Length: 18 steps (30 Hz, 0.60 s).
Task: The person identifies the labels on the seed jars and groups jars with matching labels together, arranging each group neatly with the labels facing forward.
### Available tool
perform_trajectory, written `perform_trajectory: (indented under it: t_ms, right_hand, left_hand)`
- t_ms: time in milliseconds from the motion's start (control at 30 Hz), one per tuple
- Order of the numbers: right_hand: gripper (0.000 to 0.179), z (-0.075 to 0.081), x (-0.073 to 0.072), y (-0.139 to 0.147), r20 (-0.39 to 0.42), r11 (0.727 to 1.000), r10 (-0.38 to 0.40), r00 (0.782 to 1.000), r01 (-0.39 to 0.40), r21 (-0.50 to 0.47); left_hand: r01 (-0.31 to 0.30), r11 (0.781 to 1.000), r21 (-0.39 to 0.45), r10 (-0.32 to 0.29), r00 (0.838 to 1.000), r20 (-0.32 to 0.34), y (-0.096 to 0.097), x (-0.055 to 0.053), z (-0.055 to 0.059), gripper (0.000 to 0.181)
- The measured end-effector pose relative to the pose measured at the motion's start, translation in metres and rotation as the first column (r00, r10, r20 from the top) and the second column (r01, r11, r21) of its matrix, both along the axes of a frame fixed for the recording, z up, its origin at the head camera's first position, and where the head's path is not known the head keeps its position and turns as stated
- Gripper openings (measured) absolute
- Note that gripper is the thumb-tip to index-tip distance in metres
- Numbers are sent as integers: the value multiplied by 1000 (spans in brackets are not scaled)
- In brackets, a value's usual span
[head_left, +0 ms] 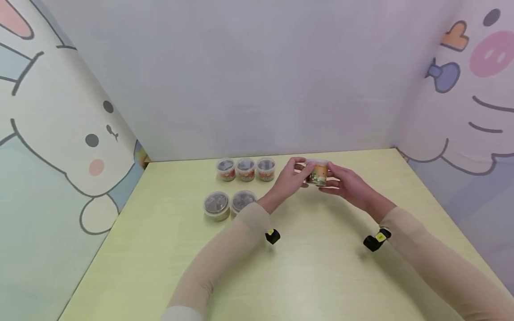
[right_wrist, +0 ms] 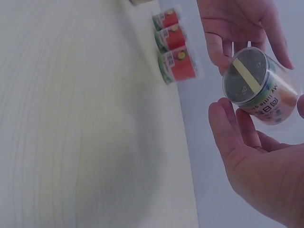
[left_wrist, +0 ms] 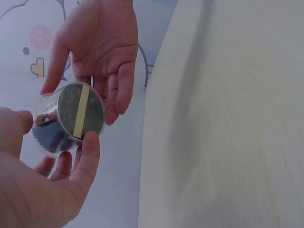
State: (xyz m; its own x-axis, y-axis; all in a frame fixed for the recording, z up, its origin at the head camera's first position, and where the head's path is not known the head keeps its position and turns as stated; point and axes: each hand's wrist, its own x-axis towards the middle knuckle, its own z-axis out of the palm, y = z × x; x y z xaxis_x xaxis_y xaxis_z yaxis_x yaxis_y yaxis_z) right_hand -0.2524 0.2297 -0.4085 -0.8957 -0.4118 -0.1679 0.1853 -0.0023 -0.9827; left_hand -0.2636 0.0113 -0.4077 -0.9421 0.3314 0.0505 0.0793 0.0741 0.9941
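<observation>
Above the far part of the table, both hands hold one small clear plastic cup [head_left: 317,174] with a colourful printed label. The left hand [head_left: 287,180] grips its left side, thumb on the near face. On the right side, the right hand [head_left: 353,187] has its fingers about the cup. In the left wrist view, the cup [left_wrist: 70,107] shows a dark round end crossed by a pale yellow strip, a left fingertip touching its rim. Lettering reading "My little" appears on the cup [right_wrist: 261,90] in the right wrist view.
Left of the hands, three lidded cups with red labels [head_left: 246,170] stand in a row. Nearer, two wider lidded tubs [head_left: 217,204] stand side by side, one partly behind the left forearm. Cartoon-printed cloth walls [head_left: 257,89] border the pale wooden table [head_left: 313,267].
</observation>
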Motion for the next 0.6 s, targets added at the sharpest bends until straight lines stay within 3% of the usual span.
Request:
perform_trajectory:
  t_ms: [233, 600]
  right_hand:
    - [63, 10, 2, -26, -13, 998, 60, 998, -61, -30]
    - [61, 8, 7, -63, 9, 988, 133, 991, -132, -77]
  left_hand:
    - [-8, 997, 72, 7, 1000, 18, -32, 14, 12, 48]
    - [-40, 999, 16, 40, 999, 13, -71, 34, 16, 52]
